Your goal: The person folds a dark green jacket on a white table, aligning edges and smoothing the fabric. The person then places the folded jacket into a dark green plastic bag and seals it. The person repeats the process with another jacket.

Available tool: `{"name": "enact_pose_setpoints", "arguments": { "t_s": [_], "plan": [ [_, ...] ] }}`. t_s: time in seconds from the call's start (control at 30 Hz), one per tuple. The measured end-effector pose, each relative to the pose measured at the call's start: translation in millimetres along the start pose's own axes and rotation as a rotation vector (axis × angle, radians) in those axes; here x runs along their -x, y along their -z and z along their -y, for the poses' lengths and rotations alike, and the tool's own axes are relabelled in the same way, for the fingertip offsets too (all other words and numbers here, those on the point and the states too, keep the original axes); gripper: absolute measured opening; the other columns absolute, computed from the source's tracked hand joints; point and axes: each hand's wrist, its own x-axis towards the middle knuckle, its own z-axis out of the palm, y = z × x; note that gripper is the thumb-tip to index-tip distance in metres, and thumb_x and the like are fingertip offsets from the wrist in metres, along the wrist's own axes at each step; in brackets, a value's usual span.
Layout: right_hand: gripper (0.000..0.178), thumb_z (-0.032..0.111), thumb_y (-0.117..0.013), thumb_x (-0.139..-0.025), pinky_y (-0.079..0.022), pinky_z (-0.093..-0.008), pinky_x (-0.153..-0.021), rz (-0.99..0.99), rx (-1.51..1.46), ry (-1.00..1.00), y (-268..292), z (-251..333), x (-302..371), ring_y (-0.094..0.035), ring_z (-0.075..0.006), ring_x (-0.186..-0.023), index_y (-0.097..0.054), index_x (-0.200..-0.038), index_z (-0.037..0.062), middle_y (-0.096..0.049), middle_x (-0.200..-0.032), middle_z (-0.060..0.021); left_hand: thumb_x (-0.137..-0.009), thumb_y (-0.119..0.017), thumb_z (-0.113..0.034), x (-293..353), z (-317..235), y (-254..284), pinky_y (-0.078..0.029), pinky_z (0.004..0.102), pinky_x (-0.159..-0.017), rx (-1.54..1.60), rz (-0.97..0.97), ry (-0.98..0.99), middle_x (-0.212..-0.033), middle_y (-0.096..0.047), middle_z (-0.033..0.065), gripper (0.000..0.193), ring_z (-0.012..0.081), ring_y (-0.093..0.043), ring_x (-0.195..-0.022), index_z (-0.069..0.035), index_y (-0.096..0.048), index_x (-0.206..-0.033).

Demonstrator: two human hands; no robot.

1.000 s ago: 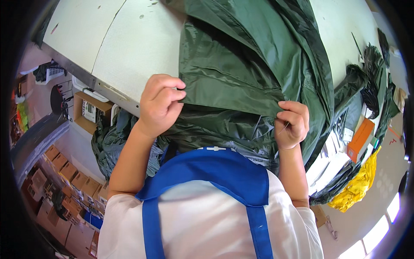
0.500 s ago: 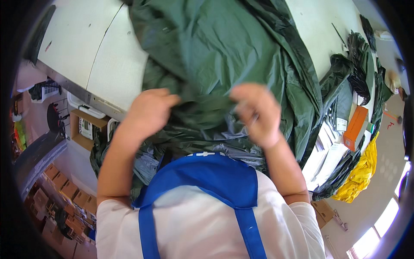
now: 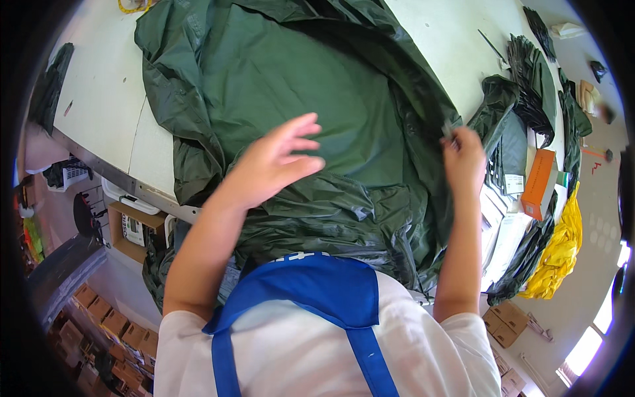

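A dark green, shiny waterproof garment (image 3: 311, 92) lies spread over the white table, its folds bunched up against my blue apron. My left hand (image 3: 274, 162) hovers over the middle of it, fingers spread and holding nothing. At the garment's right edge, my right hand (image 3: 465, 159) is closed. A small greyish, metal-looking thing (image 3: 452, 134) sticks out between its thumb and fingers, too blurred and small to name. That hand is close to the dark folded edge, and I cannot tell whether it touches the cloth.
On the right side of the white table (image 3: 436, 40) are an orange box (image 3: 539, 184), white papers (image 3: 506, 248), dark green bundles (image 3: 496, 99) and a bunched yellow cloth (image 3: 559, 248). A cardboard box (image 3: 129, 228) stands below the table's left edge. Brown cartons (image 3: 112, 324) stand at the lower left.
My hands have moved apart: the left is now open over the cloth, the right has gone to the garment's right edge. The garment lies spread wider, its inner face showing.
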Motion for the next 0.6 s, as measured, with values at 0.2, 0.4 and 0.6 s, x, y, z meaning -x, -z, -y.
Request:
{"name": "enact_pose_setpoints", "arguments": {
  "t_s": [0.2, 0.4, 0.6],
  "plan": [
    [0.042, 0.000, -0.058, -0.076, -0.051, -0.0397, -0.081, 0.716, -0.628, 0.305, 9.9, 108.6, 114.6, -0.061, -0.0336, -0.097, -0.057, -0.117, 0.0030, -0.061, -0.110, -0.0186, -0.082, -0.069, -0.014, -36.9, 33.7, -54.2, -0.047, 0.0366, -0.088, 0.685, -0.117, 0.270, -0.114, -0.059, 0.0112, 0.046, 0.0227, -0.057, -0.105, 0.001, -0.050, -0.122],
    [0.040, -0.008, -0.051, -0.076, -0.049, -0.0302, -0.078, 0.364, -0.714, -0.015, -1.0, 66.8, 52.6, -0.061, -0.0213, -0.086, -0.062, -0.112, 0.0054, -0.063, -0.108, -0.0128, -0.082, -0.053, -0.005, 8.1, 52.4, -3.0, -0.047, 0.0433, -0.091, 0.859, -0.283, 0.206, -0.108, -0.064, 0.0152, 0.032, 0.0288, -0.061, -0.100, 0.005, -0.057, -0.113],
    [0.061, -0.012, -0.044, -0.068, -0.045, -0.0330, -0.092, 0.459, -0.627, 0.408, -59.0, 36.2, -3.1, -0.055, -0.0307, -0.112, -0.054, -0.124, 0.0102, -0.054, -0.126, -0.0130, -0.079, -0.049, -0.009, 28.1, 52.0, 35.5, -0.042, 0.0466, -0.100, 1.096, -0.082, 0.197, -0.122, -0.058, 0.0190, 0.048, 0.0331, -0.057, -0.111, 0.007, -0.048, -0.125]
  ]
}}
